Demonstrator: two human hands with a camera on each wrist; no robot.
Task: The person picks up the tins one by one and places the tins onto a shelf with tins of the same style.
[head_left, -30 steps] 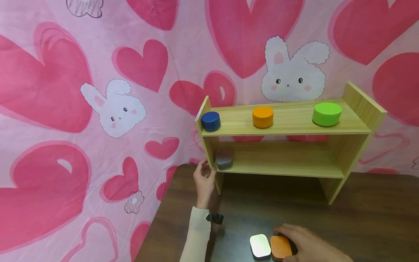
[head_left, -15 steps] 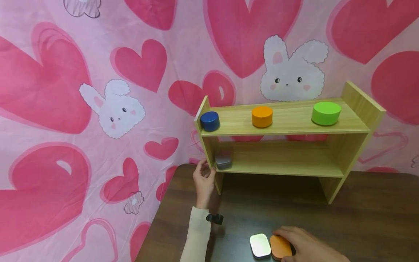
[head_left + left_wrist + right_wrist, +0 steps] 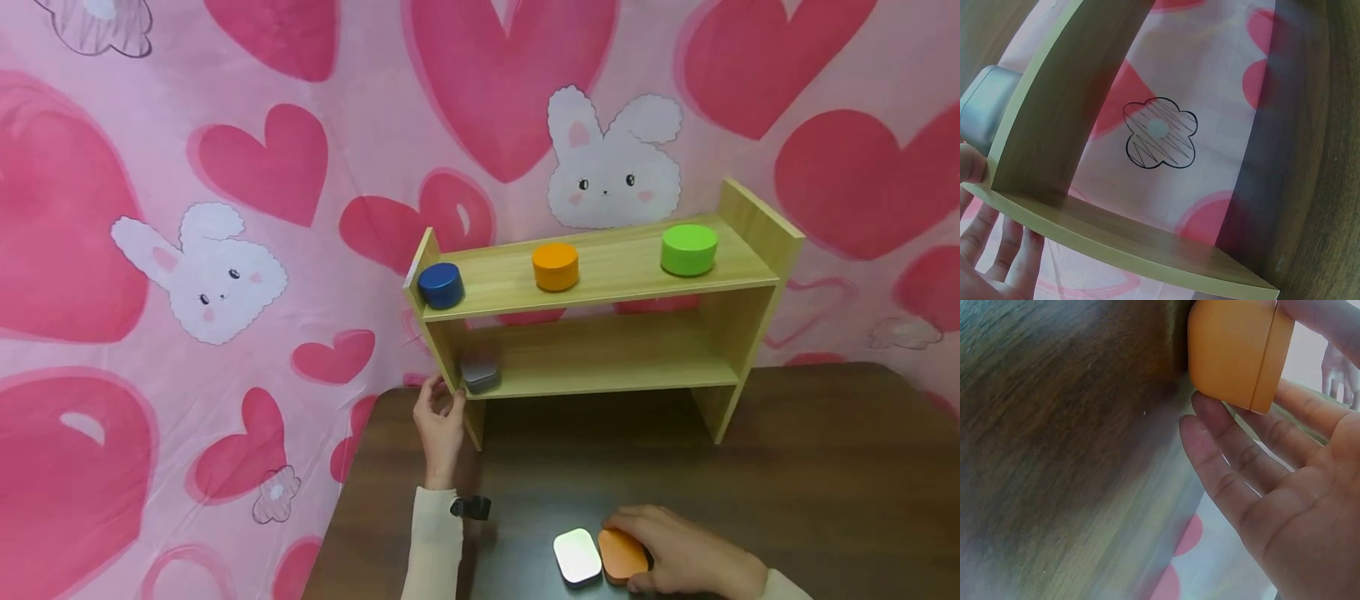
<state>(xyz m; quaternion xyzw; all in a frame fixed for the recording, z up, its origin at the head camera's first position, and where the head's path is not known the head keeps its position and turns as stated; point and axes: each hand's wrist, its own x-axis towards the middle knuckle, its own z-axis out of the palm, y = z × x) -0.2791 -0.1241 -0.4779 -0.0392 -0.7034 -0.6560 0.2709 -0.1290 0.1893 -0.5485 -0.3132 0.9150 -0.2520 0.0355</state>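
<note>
At the left side panel of the small wooden shelf (image 3: 600, 358), my left hand (image 3: 438, 429) pinches the edge. In the left wrist view the thumb lies at the panel's front edge and the fingers (image 3: 1007, 256) are on its outer face. Just inside, a grey square tin (image 3: 481, 377) sits on the lower board. My right hand (image 3: 678, 546) holds an orange rounded-square tin (image 3: 621, 557) on the table, thumb on one side and fingers on the other. Beside it lies a white-looking, shiny tin (image 3: 577, 557), with light glaring off its lid.
Along the shelf's top board stand a blue round tin (image 3: 441, 285), an orange round tin (image 3: 555, 267) and a green round tin (image 3: 688, 249). The dark wooden table (image 3: 825, 483) meets a pink cloth backdrop (image 3: 360, 100) with hearts and rabbits.
The head view has swung to the right, so the whole scene sits further left. Both hands keep their places, left at the shelf, right on the orange tin.
</note>
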